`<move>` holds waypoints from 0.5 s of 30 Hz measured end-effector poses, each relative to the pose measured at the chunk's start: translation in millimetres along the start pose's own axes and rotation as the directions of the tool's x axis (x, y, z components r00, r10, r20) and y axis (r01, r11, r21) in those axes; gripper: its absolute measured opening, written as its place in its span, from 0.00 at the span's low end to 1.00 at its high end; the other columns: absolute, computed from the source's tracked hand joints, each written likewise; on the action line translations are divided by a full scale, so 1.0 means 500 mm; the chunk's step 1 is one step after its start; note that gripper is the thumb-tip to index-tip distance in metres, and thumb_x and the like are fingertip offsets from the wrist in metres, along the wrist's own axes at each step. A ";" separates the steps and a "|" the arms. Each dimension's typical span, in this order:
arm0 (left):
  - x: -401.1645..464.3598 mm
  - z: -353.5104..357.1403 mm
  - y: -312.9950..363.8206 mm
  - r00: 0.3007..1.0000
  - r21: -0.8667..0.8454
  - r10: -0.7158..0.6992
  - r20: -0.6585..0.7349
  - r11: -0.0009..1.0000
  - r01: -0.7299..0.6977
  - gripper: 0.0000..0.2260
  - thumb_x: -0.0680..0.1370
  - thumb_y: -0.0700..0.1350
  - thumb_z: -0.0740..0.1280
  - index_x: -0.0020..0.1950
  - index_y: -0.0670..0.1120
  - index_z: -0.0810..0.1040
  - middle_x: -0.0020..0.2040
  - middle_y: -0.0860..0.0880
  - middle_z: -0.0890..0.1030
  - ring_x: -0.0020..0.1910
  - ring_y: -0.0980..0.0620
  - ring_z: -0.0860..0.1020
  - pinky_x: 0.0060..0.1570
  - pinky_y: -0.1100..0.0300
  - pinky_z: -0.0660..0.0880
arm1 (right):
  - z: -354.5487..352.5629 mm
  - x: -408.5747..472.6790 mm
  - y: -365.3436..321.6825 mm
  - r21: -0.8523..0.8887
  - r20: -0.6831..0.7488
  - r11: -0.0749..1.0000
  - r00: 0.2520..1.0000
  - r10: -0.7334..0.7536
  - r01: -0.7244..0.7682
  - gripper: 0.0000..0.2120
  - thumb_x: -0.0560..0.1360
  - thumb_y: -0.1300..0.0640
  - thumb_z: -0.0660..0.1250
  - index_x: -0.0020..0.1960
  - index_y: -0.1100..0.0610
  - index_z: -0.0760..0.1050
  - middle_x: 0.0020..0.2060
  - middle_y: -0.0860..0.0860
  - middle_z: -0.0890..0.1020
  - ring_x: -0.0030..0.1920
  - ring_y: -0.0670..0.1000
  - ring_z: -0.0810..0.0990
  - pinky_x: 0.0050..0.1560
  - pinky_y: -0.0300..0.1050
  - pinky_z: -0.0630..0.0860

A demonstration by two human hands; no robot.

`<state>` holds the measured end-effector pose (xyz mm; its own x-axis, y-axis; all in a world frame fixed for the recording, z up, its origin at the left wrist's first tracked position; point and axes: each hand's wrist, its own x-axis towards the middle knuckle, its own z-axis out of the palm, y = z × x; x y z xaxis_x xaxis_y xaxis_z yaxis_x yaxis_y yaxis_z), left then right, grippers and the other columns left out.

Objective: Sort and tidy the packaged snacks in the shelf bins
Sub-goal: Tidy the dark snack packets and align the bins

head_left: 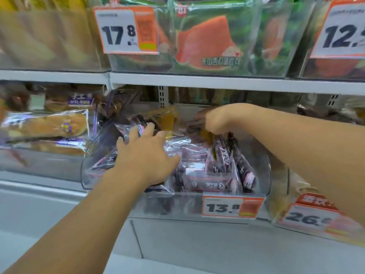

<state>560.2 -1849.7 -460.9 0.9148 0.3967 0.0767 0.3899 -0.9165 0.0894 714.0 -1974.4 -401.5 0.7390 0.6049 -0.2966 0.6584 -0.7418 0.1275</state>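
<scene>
A clear plastic shelf bin (264,175) holds several dark purple snack packets (205,182), some lying flat, some standing on edge at the right. My left hand (146,155) lies spread with straight fingers on top of the packets at the bin's left side. My right hand (215,121) reaches into the back of the bin with fingers curled round a packet that has a brown-yellow piece inside (167,119); its fingertips are hidden. The picture is blurred.
The bin carries a 13.8 price tag (231,207). To its left is a bin of bread packs (47,125); to its right a 26 tag (310,216). The shelf above (217,81) holds watermelon-print bags (207,40) and tags 17.8 and 12.
</scene>
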 end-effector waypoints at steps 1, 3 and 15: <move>0.000 0.000 -0.003 1.000 -0.008 0.001 -0.005 1.000 -0.001 0.35 0.76 0.71 0.58 0.79 0.58 0.56 0.82 0.51 0.48 0.80 0.40 0.47 0.75 0.33 0.50 | 0.004 0.016 -0.003 -0.042 0.049 0.999 0.999 0.006 -0.004 0.18 0.83 0.62 0.55 0.71 0.64 0.70 0.66 0.59 0.75 0.53 0.53 0.73 0.46 0.38 0.72; 0.000 -0.001 -0.007 1.000 -0.028 0.013 -0.015 1.000 -0.013 0.35 0.76 0.71 0.58 0.79 0.58 0.57 0.82 0.51 0.49 0.80 0.40 0.47 0.75 0.34 0.50 | 0.008 0.032 -0.007 -0.134 0.105 0.991 0.994 0.035 -0.020 0.15 0.83 0.60 0.56 0.65 0.64 0.74 0.55 0.56 0.78 0.45 0.52 0.74 0.41 0.44 0.71; -0.011 -0.002 -0.003 0.963 -0.026 0.236 -0.131 0.970 -0.242 0.29 0.78 0.69 0.54 0.74 0.54 0.67 0.73 0.54 0.68 0.75 0.49 0.61 0.74 0.38 0.57 | 0.011 0.024 -0.001 -0.333 -0.047 0.940 0.997 0.066 -0.078 0.08 0.79 0.70 0.59 0.55 0.61 0.72 0.44 0.55 0.71 0.46 0.55 0.71 0.46 0.43 0.70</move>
<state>554.7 -1850.3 -460.5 0.9590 0.1720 0.2251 0.1542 -0.9835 0.0943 721.6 -1968.5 -410.2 0.7866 0.5677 -0.2427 0.6088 -0.6475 0.4584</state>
